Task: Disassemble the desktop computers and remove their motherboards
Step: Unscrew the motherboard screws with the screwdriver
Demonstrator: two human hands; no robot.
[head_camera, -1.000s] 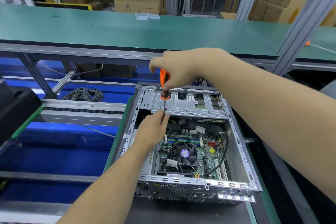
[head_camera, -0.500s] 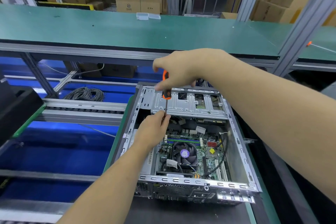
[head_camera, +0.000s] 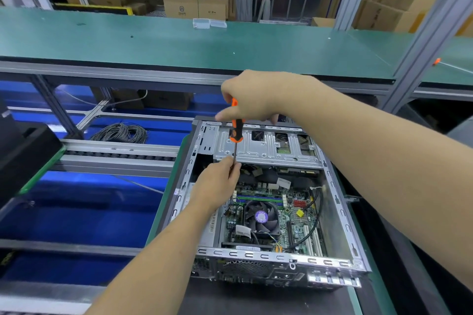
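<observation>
Open grey metal desktop case [head_camera: 340, 215] sits lower centre-right of frame, green motherboard [head_camera: 286, 215] w/ black fan inside. Our right hand [head_camera: 258, 96] grips the orange-and-black screwdriver [head_camera: 236, 130] handle at frame centre, upright. Our left hand [head_camera: 217, 184] pinches its thin metal shaft just below, beside the silver drive cage [head_camera: 268, 147].

That computer case [head_camera: 335, 262] is bare stamped sheet metal, dull silver. The screwdriver [head_camera: 236, 133] has a glossy orange and black plastic handle on a thin steel shaft. Far bench top [head_camera: 153, 41] looks like matt green rubbery mat, cardboard boxes [head_camera: 195, 6] behind.
</observation>
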